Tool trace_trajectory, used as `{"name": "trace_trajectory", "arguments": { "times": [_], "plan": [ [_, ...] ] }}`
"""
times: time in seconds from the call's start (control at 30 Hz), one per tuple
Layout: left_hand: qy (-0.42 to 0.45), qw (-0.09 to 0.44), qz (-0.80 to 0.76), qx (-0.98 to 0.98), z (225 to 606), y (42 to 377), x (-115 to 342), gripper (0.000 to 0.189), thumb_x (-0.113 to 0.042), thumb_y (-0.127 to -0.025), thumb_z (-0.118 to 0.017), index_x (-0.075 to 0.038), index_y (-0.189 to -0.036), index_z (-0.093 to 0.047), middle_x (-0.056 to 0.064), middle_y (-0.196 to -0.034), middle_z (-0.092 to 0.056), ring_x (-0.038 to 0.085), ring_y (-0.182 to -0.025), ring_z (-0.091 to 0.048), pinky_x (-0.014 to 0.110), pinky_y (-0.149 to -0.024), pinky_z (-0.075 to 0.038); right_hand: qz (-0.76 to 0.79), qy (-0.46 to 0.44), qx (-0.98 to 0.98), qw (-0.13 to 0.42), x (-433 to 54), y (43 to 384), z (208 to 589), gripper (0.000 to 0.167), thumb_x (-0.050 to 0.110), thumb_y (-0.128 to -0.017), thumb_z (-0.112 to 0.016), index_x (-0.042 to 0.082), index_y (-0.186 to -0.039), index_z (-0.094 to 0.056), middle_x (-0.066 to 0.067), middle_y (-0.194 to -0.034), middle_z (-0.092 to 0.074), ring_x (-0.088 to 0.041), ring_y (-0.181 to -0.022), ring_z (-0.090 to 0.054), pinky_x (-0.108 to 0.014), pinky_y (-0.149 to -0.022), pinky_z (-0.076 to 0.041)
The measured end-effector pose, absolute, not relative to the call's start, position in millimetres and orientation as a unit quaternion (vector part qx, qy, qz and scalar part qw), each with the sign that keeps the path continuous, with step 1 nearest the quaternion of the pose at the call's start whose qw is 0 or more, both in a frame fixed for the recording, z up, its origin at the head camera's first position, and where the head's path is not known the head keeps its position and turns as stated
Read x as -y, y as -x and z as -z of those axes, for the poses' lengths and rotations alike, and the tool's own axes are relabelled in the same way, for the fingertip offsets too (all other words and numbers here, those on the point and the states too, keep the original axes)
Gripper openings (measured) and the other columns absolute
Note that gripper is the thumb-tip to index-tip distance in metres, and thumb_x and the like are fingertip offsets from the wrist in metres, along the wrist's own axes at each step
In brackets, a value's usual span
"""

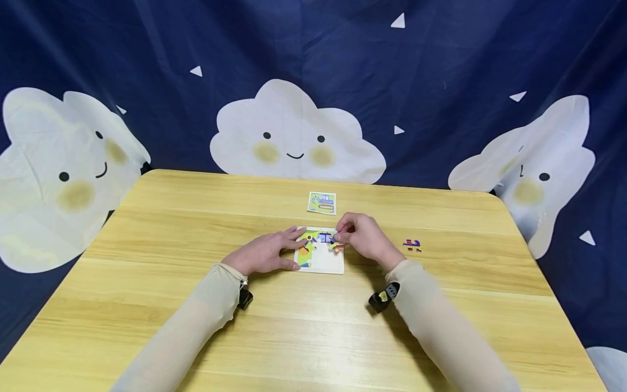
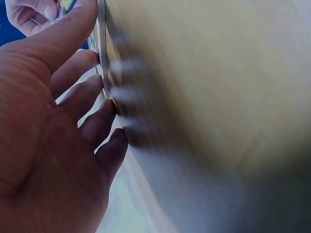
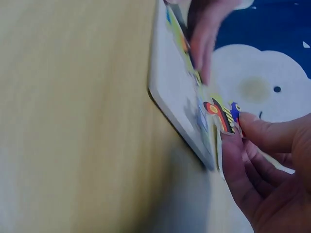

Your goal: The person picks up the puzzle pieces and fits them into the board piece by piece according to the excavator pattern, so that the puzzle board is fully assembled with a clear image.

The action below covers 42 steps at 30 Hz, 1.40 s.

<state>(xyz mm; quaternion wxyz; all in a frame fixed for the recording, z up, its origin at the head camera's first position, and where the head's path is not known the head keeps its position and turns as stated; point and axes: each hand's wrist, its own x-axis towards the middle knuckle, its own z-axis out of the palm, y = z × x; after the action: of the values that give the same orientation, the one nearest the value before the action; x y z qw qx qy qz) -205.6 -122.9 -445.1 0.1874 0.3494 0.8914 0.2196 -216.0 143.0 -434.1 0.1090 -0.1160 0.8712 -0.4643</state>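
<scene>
Wood-grain worktop (image 1: 303, 326); left hand (image 1: 264, 253) resting, fingers relaxed and apart, on the left edge of a part-filled puzzle board (image 1: 327, 262); right hand (image 1: 364, 235) pinching at its right side.
Steadying the board while keeping the pinch light and level should help edges meet cleanly. The flat board has a smooth-looking white bed; a rectangular picture card (image 1: 322, 202) lies on the far side. The thin pinched piece (image 3: 223, 116) is striped yellow and black; a loose piece (image 1: 412, 246) lies farther right.
</scene>
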Motion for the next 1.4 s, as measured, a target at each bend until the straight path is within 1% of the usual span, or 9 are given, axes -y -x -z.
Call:
{"name": "trace_trajectory", "arguments": {
  "times": [0.13, 0.3, 0.4, 0.53, 0.6, 0.9, 1.13, 1.3, 1.4],
  "plan": [
    [-0.350, 0.187, -0.218, -0.892, 444, 206, 123, 0.067, -0.037, -0.091, -0.071, -0.010, -0.146, -0.046, 0.003, -0.160, -0.022, 0.026, -0.146, -0.018, 0.048, -0.114, -0.024, 0.473, 0.099, -0.867, 0.124, -129, 215, 439, 0.008, -0.003, -0.088, -0.071, 0.002, -0.088, -0.064, -0.008, -0.079, -0.064, -0.019, -0.069, -0.062, -0.031, -0.062, -0.056],
    [-0.351, 0.186, -0.218, -0.891, 444, 205, 123, 0.067, -0.037, -0.090, -0.071, -0.010, -0.146, -0.046, 0.003, -0.160, -0.022, 0.027, -0.146, -0.018, 0.049, -0.114, -0.024, 0.483, 0.097, -0.859, 0.141, -117, 215, 442, 0.007, -0.006, -0.089, -0.067, -0.001, -0.088, -0.063, -0.009, -0.080, -0.064, -0.020, -0.070, -0.065, -0.030, -0.063, -0.058],
    [-0.352, 0.185, -0.219, -0.891, 444, 205, 122, 0.067, -0.037, -0.090, -0.071, -0.009, -0.146, -0.046, 0.003, -0.160, -0.022, 0.027, -0.146, -0.017, 0.050, -0.114, -0.023, 0.449, 0.111, -0.878, 0.127, -113, 215, 443, 0.007, -0.004, -0.090, -0.067, 0.003, -0.089, -0.066, -0.006, -0.080, -0.064, -0.018, -0.071, -0.063, -0.029, -0.065, -0.056],
    [-0.355, 0.183, -0.219, -0.890, 445, 206, 122, 0.066, -0.037, -0.090, -0.071, -0.009, -0.146, -0.047, 0.003, -0.160, -0.022, 0.026, -0.146, -0.017, 0.050, -0.114, -0.023, 0.395, 0.128, -0.903, 0.108, -110, 216, 445, 0.006, 0.001, -0.090, -0.069, 0.007, -0.090, -0.069, 0.000, -0.082, -0.065, -0.016, -0.075, -0.060, -0.029, -0.071, -0.051],
    [-0.356, 0.182, -0.220, -0.890, 445, 206, 122, 0.066, -0.037, -0.091, -0.071, -0.009, -0.146, -0.047, 0.003, -0.160, -0.023, 0.027, -0.146, -0.017, 0.050, -0.114, -0.023, 0.385, 0.130, -0.907, 0.109, -110, 217, 445, 0.005, 0.002, -0.091, -0.069, 0.007, -0.091, -0.069, 0.001, -0.082, -0.065, -0.015, -0.077, -0.060, -0.030, -0.074, -0.050],
    [-0.350, 0.187, -0.223, -0.890, 444, 206, 121, 0.066, -0.037, -0.090, -0.071, -0.010, -0.146, -0.047, 0.002, -0.160, -0.022, 0.026, -0.146, -0.017, 0.049, -0.114, -0.024, 0.382, 0.121, -0.909, 0.115, -111, 217, 448, 0.007, 0.002, -0.091, -0.067, 0.008, -0.093, -0.068, 0.002, -0.082, -0.065, -0.015, -0.076, -0.060, -0.032, -0.075, -0.050],
    [-0.351, 0.188, -0.223, -0.890, 443, 206, 120, 0.067, -0.037, -0.090, -0.071, -0.010, -0.146, -0.047, 0.002, -0.160, -0.022, 0.026, -0.146, -0.018, 0.051, -0.113, -0.025, 0.367, 0.137, -0.914, 0.107, -109, 218, 450, 0.011, -0.001, -0.090, -0.067, 0.010, -0.090, -0.067, 0.003, -0.079, -0.064, -0.015, -0.076, -0.059, -0.032, -0.076, -0.049],
    [-0.346, 0.191, -0.223, -0.891, 444, 206, 122, 0.067, -0.037, -0.091, -0.070, -0.011, -0.147, -0.045, 0.001, -0.160, -0.021, 0.025, -0.147, -0.016, 0.050, -0.114, -0.023, 0.350, 0.150, -0.919, 0.100, -107, 219, 451, 0.012, -0.002, -0.088, -0.069, 0.010, -0.089, -0.068, 0.002, -0.083, -0.061, -0.016, -0.079, -0.057, -0.032, -0.077, -0.048],
    [-0.346, 0.190, -0.222, -0.891, 445, 206, 123, 0.066, -0.037, -0.091, -0.070, -0.011, -0.146, -0.045, 0.002, -0.160, -0.021, 0.026, -0.146, -0.016, 0.051, -0.114, -0.023, 0.352, 0.160, -0.917, 0.100, -107, 220, 453, 0.010, 0.000, -0.088, -0.071, 0.010, -0.091, -0.069, 0.001, -0.086, -0.060, -0.016, -0.080, -0.057, -0.032, -0.077, -0.049]
  ]
}}
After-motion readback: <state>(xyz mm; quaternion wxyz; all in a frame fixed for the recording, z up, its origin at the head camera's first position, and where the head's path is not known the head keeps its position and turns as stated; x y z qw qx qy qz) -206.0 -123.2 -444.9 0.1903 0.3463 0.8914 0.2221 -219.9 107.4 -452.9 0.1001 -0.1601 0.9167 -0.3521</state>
